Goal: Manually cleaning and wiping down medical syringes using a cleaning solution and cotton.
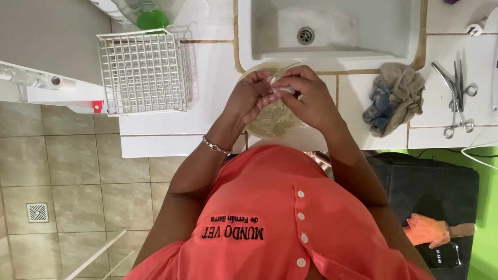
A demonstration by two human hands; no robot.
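Observation:
My left hand (248,96) and my right hand (306,96) meet over a round clear glass dish (272,122) that stands on the white tiled counter (218,88) in front of the sink. Both hands pinch a small white object (284,91) between their fingertips. A thin wire-like piece (290,65) sticks up from the dish toward the sink. A bracelet (215,146) circles my left wrist. What lies in the dish is mostly hidden by my hands.
A white sink (332,28) with a drain sits behind the dish. A white wire basket (142,72) stands at the left, a green bottle (148,15) behind it. A crumpled cloth (394,98) and metal scissors and forceps (456,93) lie at the right.

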